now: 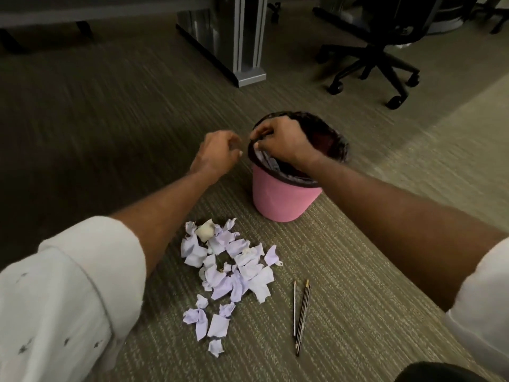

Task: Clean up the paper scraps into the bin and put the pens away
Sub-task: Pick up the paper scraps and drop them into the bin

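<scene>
Pens lie lengthwise, tips toward cam; right grip pinching bin rim, left grip curled.

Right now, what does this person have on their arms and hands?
Both hands, left hand and right hand, are bare: no gloves visible. Each arm has a white sleeve rolled up near the elbow; the left sleeve shows small dark marks, the right sleeve looks plain.

Readable text: none. I find no lettering, label, brand or number on anything in view; any print is too small.
</scene>
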